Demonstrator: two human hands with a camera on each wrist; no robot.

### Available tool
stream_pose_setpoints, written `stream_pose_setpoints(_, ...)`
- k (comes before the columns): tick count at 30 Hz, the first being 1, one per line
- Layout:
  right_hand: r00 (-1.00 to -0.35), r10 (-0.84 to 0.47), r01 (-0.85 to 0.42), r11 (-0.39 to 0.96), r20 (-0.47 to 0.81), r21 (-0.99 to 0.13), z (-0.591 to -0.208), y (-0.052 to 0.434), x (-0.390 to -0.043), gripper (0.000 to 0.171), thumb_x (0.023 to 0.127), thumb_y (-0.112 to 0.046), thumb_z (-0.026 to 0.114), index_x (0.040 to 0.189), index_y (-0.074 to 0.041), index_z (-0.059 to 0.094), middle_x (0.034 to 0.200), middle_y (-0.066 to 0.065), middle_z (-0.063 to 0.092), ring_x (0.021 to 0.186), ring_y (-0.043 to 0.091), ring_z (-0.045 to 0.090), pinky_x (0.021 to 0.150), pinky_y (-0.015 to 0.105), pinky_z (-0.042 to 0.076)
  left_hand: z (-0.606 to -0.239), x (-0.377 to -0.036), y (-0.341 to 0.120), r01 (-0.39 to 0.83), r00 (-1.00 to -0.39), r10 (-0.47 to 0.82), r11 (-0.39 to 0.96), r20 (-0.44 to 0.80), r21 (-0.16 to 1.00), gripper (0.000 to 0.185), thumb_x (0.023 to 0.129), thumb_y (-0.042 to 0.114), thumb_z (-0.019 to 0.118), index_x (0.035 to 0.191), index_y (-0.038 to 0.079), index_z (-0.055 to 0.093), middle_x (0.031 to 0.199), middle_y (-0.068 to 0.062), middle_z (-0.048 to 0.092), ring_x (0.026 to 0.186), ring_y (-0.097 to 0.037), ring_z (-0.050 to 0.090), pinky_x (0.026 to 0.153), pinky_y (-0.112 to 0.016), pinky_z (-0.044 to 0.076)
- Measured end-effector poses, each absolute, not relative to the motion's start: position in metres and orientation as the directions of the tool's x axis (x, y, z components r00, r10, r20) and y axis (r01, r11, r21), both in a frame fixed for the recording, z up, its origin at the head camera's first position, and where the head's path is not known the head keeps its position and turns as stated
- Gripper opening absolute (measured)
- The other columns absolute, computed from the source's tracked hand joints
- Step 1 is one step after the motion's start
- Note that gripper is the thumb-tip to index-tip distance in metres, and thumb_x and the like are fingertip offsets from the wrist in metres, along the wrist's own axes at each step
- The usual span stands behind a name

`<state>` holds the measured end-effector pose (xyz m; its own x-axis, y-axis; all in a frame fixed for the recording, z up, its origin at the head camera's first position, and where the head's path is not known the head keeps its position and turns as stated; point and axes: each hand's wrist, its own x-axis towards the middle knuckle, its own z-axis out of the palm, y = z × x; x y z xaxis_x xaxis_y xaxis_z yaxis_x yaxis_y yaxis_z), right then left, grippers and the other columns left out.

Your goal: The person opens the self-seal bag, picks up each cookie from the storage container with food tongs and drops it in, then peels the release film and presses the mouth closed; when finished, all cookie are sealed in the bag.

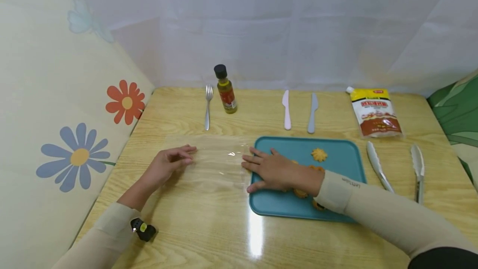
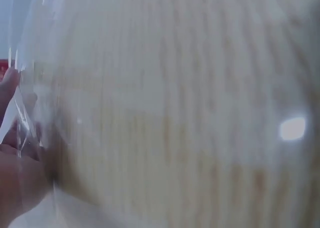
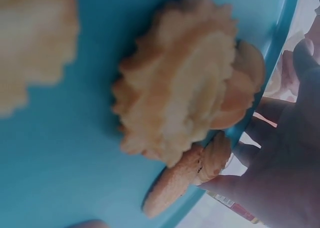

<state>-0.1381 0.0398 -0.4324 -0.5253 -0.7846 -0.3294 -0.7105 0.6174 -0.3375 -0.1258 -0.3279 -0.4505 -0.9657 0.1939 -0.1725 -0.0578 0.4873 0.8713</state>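
A clear plastic sheet (image 1: 216, 163), possibly a flat bag, lies across the middle of the wooden table. At its left end my left hand (image 1: 171, 164) pinches it between thumb and fingers; the film also spans most of the left wrist view. My right hand (image 1: 270, 171) has its fingers spread over the left rim of the teal tray (image 1: 354, 169), with the fingertips at the sheet's right end. Shell-shaped cookies lie on the tray, among them one flower-like cookie (image 1: 319, 154) and a ridged cookie (image 3: 175, 82). My right forearm hides some of them.
Along the back stand or lie a fork (image 1: 207, 107), an oil bottle (image 1: 226, 92), a pink knife (image 1: 286, 110), a grey knife (image 1: 312, 113) and a yellow-and-white pouch (image 1: 376, 113). Metal tongs (image 1: 417, 169) lie right of the tray, partly behind my sleeve.
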Motion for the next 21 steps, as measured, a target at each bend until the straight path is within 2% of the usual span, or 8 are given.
stream_pose_setpoints(3, -0.524, -0.786, -0.715, 0.615, -0.327, -0.334, -0.433, 0.04, -0.138, 0.084, 0.098, -0.07, 0.047, 0.164, -0.023, 0.028, 0.173, -0.005, 0.016, 0.16, 0.022, 0.001, 0.121, 0.068, 0.019, -0.452, -0.126, -0.331, -0.078, -0.968, 0.186, 0.427, -0.171, 0.901, 0.026, 0.099, 0.016, 0.071, 0.111, -0.008, 0.069, 0.146, -0.014, 0.06, 0.15, -0.027, 0.039, 0.115, -0.019, 0.035)
stream_pose_setpoints(5, -0.524, -0.788, -0.716, 0.613, -0.324, -0.333, -0.434, 0.041, -0.139, 0.084, 0.098, -0.07, 0.047, 0.165, -0.023, 0.028, 0.173, -0.006, 0.016, 0.16, 0.022, 0.001, 0.121, 0.068, 0.019, -0.455, -0.126, -0.334, -0.087, -0.97, 0.181, 0.379, -0.166, 0.921, 0.028, 0.1, 0.014, 0.069, 0.113, -0.011, 0.067, 0.145, -0.011, 0.061, 0.146, -0.017, 0.044, 0.106, -0.011, 0.039)
stream_pose_setpoints(8, -0.525, -0.789, -0.715, 0.612, -0.319, -0.338, -0.434, 0.041, -0.139, 0.083, 0.098, -0.07, 0.047, 0.164, -0.024, 0.028, 0.172, -0.006, 0.016, 0.16, 0.022, 0.001, 0.121, 0.068, 0.019, -0.458, -0.126, -0.338, -0.082, -0.974, 0.178, 0.312, -0.143, 0.947, 0.029, 0.101, 0.012, 0.067, 0.115, -0.013, 0.064, 0.14, -0.001, 0.066, 0.136, -0.002, 0.051, 0.102, -0.01, 0.043)
stream_pose_setpoints(10, -0.525, -0.789, -0.714, 0.612, -0.319, -0.34, -0.434, 0.041, -0.139, 0.083, 0.098, -0.07, 0.048, 0.164, -0.024, 0.028, 0.172, -0.006, 0.016, 0.16, 0.021, 0.001, 0.121, 0.068, 0.019, -0.459, -0.125, -0.34, -0.073, -0.976, 0.18, 0.269, -0.125, 0.96, 0.03, 0.101, 0.011, 0.066, 0.116, -0.015, 0.063, 0.135, 0.005, 0.069, 0.13, 0.004, 0.054, 0.102, -0.011, 0.044)
stream_pose_setpoints(15, -0.526, -0.789, -0.71, 0.613, -0.318, -0.347, -0.434, 0.041, -0.139, 0.083, 0.098, -0.07, 0.048, 0.164, -0.024, 0.028, 0.173, -0.006, 0.015, 0.16, 0.021, 0.001, 0.121, 0.067, 0.018, -0.458, -0.124, -0.342, -0.072, -0.977, 0.183, 0.195, -0.108, 0.978, 0.03, 0.101, 0.01, 0.066, 0.115, -0.016, 0.064, 0.129, 0.011, 0.071, 0.127, 0.005, 0.056, 0.102, -0.011, 0.044)
stream_pose_setpoints(21, -0.533, -0.795, -0.698, 0.606, -0.289, -0.38, -0.436, 0.043, -0.141, 0.083, 0.099, -0.067, 0.049, 0.165, -0.024, 0.024, 0.173, -0.005, 0.014, 0.16, 0.021, 0.003, 0.123, 0.065, 0.017, -0.456, -0.123, -0.341, -0.105, -0.976, 0.169, 0.189, -0.137, 0.976, 0.03, 0.101, 0.014, 0.068, 0.115, -0.012, 0.067, 0.128, 0.014, 0.071, 0.127, 0.006, 0.055, 0.101, -0.011, 0.045)
